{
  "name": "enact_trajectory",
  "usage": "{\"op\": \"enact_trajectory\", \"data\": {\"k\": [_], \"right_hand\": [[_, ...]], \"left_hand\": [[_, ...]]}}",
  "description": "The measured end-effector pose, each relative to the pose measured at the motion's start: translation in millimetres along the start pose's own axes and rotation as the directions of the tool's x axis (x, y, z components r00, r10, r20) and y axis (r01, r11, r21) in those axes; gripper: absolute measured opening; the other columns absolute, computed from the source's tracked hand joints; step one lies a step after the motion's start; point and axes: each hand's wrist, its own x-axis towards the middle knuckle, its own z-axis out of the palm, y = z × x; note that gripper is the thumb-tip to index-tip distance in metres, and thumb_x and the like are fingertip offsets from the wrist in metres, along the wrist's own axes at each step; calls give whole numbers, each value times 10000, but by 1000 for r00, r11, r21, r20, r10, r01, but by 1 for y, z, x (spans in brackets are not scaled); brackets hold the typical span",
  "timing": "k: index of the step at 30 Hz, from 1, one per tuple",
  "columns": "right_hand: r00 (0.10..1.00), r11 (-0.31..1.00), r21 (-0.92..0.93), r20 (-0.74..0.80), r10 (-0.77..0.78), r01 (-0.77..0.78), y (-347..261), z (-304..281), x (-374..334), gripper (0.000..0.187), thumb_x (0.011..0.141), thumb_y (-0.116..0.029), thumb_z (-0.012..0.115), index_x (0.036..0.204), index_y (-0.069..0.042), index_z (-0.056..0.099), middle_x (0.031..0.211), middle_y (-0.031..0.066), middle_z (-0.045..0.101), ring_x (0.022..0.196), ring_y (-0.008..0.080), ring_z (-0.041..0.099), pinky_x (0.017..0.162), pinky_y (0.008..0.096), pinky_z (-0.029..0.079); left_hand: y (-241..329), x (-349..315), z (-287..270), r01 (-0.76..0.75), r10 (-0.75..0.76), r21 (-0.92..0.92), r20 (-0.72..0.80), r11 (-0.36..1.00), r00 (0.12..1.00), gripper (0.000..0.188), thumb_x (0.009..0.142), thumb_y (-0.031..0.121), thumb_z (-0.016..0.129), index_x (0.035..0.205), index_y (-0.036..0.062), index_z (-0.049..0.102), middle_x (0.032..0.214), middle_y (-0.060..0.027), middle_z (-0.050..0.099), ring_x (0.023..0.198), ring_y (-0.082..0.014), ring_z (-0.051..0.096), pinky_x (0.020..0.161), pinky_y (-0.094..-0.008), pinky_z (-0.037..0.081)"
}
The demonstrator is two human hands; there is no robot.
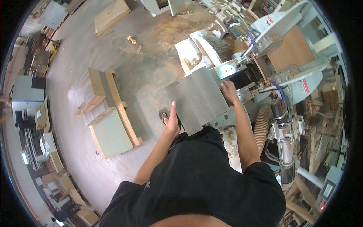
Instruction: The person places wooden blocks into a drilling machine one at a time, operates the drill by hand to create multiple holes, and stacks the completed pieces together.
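Note:
Several flat grey panels [201,94] lie overlapped in front of me, beside the machine's infeed. My left hand [172,120] is at the left end of the panels, thumb and fingers stretched out, palm turned toward their edge. It grips nothing; whether it touches the edge I cannot tell. At the right side of the panels, my right hand [228,91] has its fingers curled in, close to the panel edge and the dark feed bed [245,78] of the machine. What lies in those fingers is too small to make out.
To the right stands a large woodworking machine [298,81] with motors [287,170], a ribbed hose [262,125] and a control box [329,185]. On the left, a pallet [123,109] carries stacked panels [110,134]. A yellow-and-white bottle [131,39] lies on the floor.

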Motion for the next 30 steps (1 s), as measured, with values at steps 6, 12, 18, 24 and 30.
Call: {"op": "enact_trajectory", "data": {"k": [6, 12, 18, 24, 30], "right_hand": [[859, 386, 778, 504, 89, -496, -78, -38, -12, 687, 1029, -540, 328, 1490, -31, 349, 1521, 71, 373, 1395, 191, 331, 1151, 334, 235], [782, 626, 501, 538, 316, -598, -109, -27, -12, 755, 1005, -574, 370, 1534, -51, 238, 1607, 71, 206, 1480, 183, 157, 1188, 331, 119], [798, 492, 634, 534, 280, -597, -68, -7, -14, 677, 1007, -462, 484, 1459, 28, 365, 1497, 69, 399, 1353, 187, 380, 1127, 307, 280], [779, 536, 569, 509, 365, -623, -66, -4, -12, 706, 997, -527, 449, 1483, -23, 358, 1509, 75, 398, 1373, 207, 375, 1134, 329, 269], [877, 327, 816, 416, 241, -477, -84, -31, -24, 677, 1012, -570, 346, 1490, -91, 358, 1439, 110, 462, 1302, 254, 445, 1091, 404, 325]], "left_hand": [[17, -30, 32, -162, 168, 114, -52, 980, 984, 968, 915, 735, 355, 1560, 67, 80, 1621, -137, 82, 1474, -279, 146, 1179, -445, 177], [30, -30, 31, -112, 112, 24, -5, 993, 994, 907, 940, 724, 273, 1558, 76, 123, 1610, -123, 152, 1460, -258, 197, 1179, -413, 198], [24, -18, 22, -105, 111, -61, 101, 993, 989, 873, 957, 709, 204, 1539, 58, 205, 1555, -141, 289, 1388, -267, 354, 1143, -415, 302], [23, -23, 26, -159, 160, -80, 16, 984, 987, 961, 916, 766, 225, 1552, 51, 135, 1619, -128, 122, 1490, -242, 113, 1189, -413, 154], [5, -17, -18, -186, 183, -33, -79, 982, 980, 908, 929, 723, 327, 1549, 74, 189, 1625, -77, 141, 1494, -212, 110, 1186, -434, 113]]}}
